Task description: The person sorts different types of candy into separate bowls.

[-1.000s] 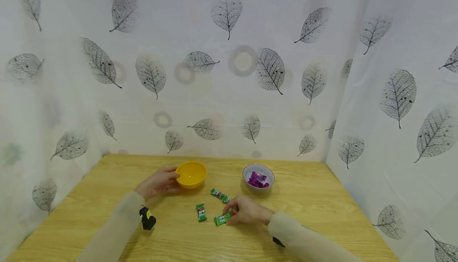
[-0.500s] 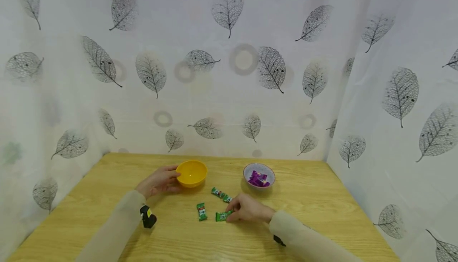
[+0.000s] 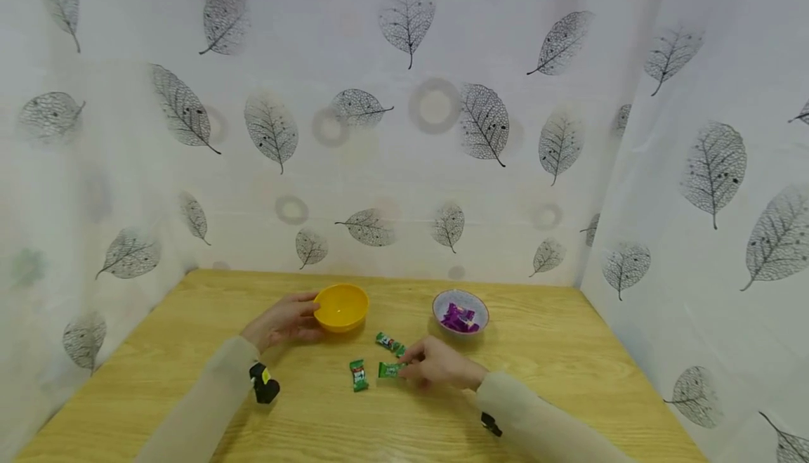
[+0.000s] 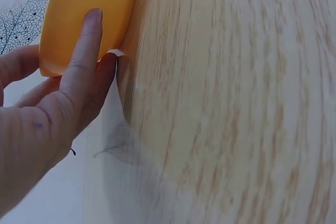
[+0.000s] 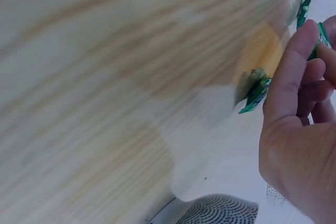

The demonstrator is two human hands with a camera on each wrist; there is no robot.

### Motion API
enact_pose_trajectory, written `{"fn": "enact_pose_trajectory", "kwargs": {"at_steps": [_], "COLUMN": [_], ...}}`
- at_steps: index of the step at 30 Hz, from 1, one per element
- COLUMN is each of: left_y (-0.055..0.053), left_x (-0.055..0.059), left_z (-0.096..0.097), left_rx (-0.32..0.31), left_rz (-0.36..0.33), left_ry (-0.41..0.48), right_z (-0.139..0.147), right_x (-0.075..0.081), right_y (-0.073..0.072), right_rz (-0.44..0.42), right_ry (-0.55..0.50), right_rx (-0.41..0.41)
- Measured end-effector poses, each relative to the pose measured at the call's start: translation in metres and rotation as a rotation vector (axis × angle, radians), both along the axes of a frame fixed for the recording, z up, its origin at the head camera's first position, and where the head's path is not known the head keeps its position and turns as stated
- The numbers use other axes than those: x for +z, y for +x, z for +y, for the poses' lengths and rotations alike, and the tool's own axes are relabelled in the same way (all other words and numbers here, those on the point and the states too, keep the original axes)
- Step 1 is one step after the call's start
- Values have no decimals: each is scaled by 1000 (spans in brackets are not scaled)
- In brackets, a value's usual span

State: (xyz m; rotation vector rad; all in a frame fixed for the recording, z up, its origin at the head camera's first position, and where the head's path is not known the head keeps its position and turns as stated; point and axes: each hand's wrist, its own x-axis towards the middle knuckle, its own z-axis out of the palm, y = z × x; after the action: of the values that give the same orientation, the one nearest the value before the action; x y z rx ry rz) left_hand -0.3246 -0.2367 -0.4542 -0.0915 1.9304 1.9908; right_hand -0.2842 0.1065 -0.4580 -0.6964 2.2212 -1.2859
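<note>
My left hand (image 3: 286, 321) holds the yellow bowl (image 3: 342, 308) at its left side. In the left wrist view, the thumb lies along the bowl's outer wall (image 4: 79, 17), with other fingers at the rim and underneath. My right hand (image 3: 439, 364) pinches a green-wrapped candy (image 3: 388, 370) between thumb and fingertips, seen partly hidden in the right wrist view. To its left, another green candy (image 3: 358, 375) lies on the table. Behind the right hand is a green candy (image 3: 385, 341), with one more green candy (image 3: 400, 352) touching it and partly covered by the fingers.
A pale bowl with a reddish rim (image 3: 444, 299) stands at the back right and contains several purple-wrapped candies (image 3: 460, 318). The wooden table (image 3: 303, 421) ends at leaf-patterned white sheeting (image 3: 404, 147) at the back and sides.
My right hand has shifted slightly away from me, carrying the pinched green candy up and back. The left hand stays at the yellow bowl. The head view has turned a little.
</note>
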Motion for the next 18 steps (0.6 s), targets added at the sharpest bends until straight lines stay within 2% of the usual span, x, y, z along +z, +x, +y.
{"fn": "enact_pose_trajectory", "kwargs": {"at_steps": [2, 10, 18], "left_y": [-1, 3, 4], "left_x": [0, -1, -1], "left_z": [0, 0, 1], "left_rx": [16, 4, 22], "left_rz": [-1, 6, 9], "left_ry": [2, 37, 52], "right_z": [-3, -20, -34], "right_x": [-1, 5, 10], "right_y": [-2, -8, -17], "right_rz": [7, 21, 24], "right_ry": [-11, -32, -117], "right_rx": [-10, -87, -151]}}
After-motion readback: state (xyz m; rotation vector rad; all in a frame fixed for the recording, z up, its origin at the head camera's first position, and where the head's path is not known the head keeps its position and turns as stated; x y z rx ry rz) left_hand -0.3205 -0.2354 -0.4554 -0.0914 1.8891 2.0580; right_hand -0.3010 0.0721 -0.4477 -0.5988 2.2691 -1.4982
